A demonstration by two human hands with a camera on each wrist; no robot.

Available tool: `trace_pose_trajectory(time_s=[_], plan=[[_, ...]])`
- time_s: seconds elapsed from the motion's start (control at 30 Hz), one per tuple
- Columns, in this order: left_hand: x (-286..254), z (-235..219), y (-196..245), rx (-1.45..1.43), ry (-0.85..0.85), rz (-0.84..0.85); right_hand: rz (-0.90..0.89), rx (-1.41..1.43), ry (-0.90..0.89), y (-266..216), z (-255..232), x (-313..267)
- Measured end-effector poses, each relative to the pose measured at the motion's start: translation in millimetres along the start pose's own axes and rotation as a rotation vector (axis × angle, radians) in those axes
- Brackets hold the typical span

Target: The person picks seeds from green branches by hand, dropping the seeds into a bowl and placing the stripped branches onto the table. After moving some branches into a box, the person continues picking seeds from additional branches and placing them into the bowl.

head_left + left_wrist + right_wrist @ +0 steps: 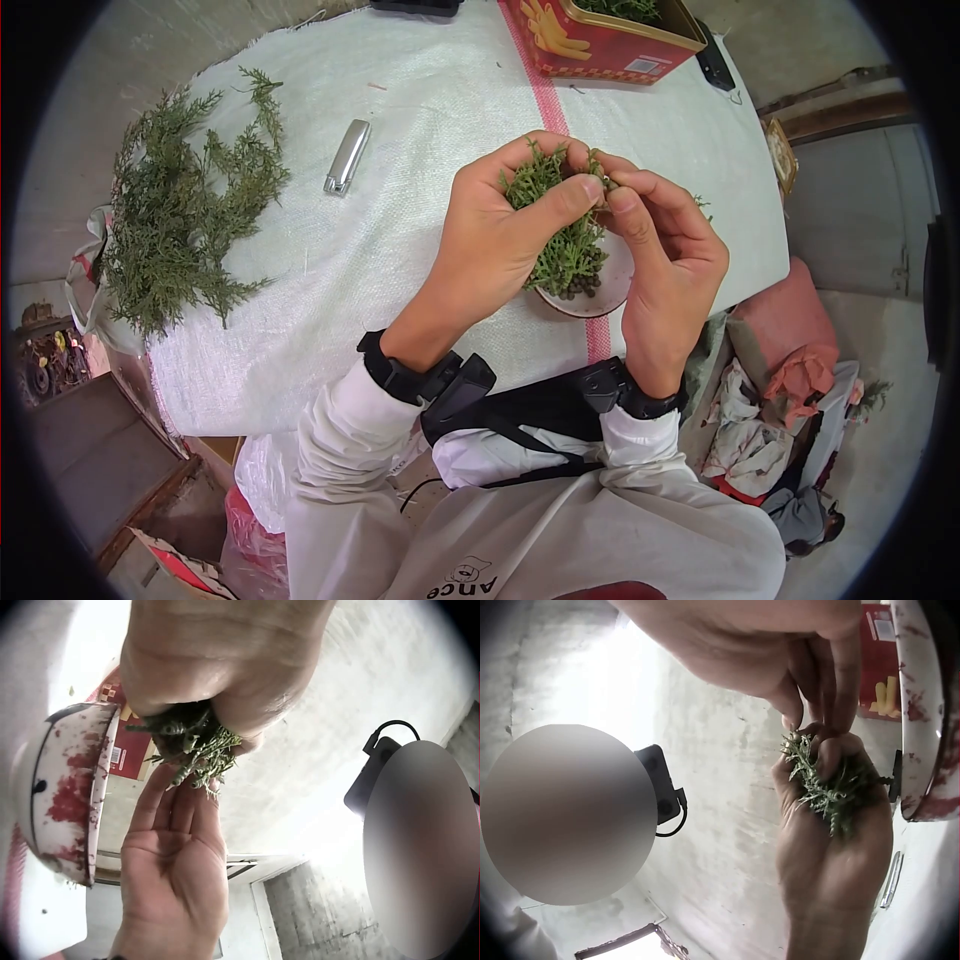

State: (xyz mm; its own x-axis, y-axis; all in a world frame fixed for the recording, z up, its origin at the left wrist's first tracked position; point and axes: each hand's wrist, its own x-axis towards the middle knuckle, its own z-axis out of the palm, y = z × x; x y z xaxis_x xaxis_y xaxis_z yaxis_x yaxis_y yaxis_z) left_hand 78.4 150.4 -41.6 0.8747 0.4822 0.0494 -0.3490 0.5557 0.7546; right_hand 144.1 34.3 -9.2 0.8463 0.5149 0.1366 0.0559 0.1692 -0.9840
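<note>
The left hand (490,235) grips a green leafy sprig (538,175) between thumb and curled fingers, above an enamel bowl (618,283). The right hand (670,255) meets it at the sprig's tip, thumb and fingertips pinching there. Small brown round bits (582,286) lie in the bowl beneath the foliage. In the left wrist view the sprig (202,761) pokes out under the left hand (217,660), and the bowl (71,795) shows red-stained sides. From the right wrist view, the sprig (829,791) rests in the left palm, with the right fingertips touching its end.
A pile of green branches (180,210) lies on the white woven cloth (290,320) at left. Beside it is a silver stapler-like object (348,157). A red tin (610,50) holding greenery and a dark object (714,65) stand at the back right.
</note>
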Motion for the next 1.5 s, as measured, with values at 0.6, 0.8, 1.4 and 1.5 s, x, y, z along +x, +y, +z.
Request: trace_pose_trajectory(time_s=[0.6, 0.8, 1.4, 1.5], plan=[[-0.4, -1.6, -4.6, -0.062, 0.022, -0.027, -0.019, -0.033, 0.029, 3.8, 4.6, -3.5], [-0.3, -1.4, -5.9, -0.044, 0.017, -0.022, -0.02, -0.03, 0.042, 4.8, 4.7, -5.6], [-2.4, 2.7, -7.1, 0.01, -0.006, -0.045, 0.002, -0.094, 0.085, 0.9, 1.8, -5.1], [-2.1, 1.6, -10.6, -0.013, 0.007, -0.047, -0.005, -0.095, 0.07, 2.8, -0.7, -4.1]])
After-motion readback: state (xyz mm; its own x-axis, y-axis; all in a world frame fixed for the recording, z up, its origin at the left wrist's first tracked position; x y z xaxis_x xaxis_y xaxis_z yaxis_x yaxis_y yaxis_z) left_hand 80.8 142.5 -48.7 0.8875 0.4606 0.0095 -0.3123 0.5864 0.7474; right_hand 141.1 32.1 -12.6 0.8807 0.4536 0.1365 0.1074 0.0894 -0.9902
